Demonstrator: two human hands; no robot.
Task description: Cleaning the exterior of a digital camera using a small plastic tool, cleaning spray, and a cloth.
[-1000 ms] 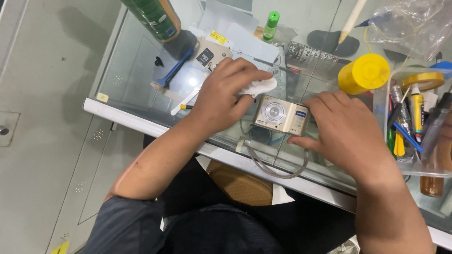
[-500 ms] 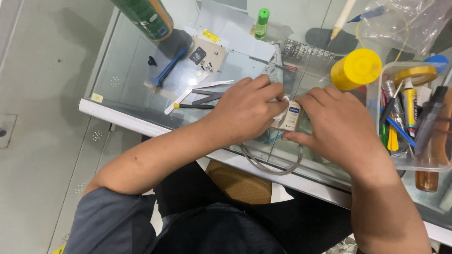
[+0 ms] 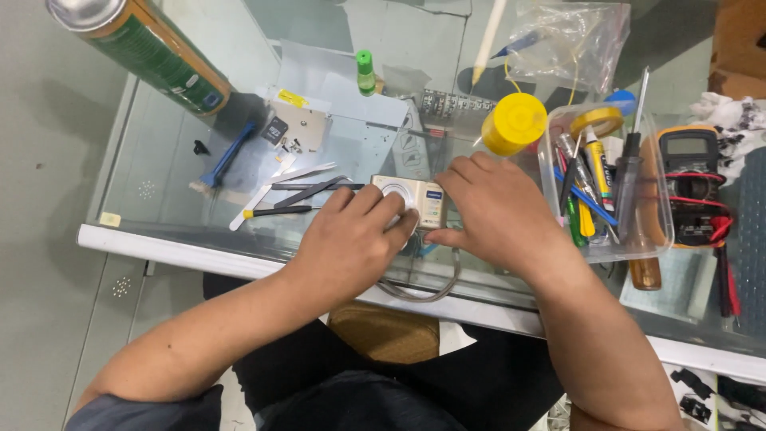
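Both hands, left hand (image 3: 351, 239) and right hand (image 3: 499, 215), have their fingers closed on one silver camera (image 3: 415, 199) on the glass surface (image 3: 159, 207). One clear plastic tub (image 3: 650, 239) holds several screwdrivers and pens.

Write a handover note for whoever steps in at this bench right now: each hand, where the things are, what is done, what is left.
Left hand: lies on the front of the small silver camera, fingers over its lens area.
Right hand: grips the camera's right end.
Camera: flat on the glass table, its grey wrist strap looping toward the near edge.
Nearby: tweezers, a yellow-handled tool, a blue brush, a clear tub of tools, a multimeter.
Done: camera looks closed, in one piece.
Left: cannot tell from this view.
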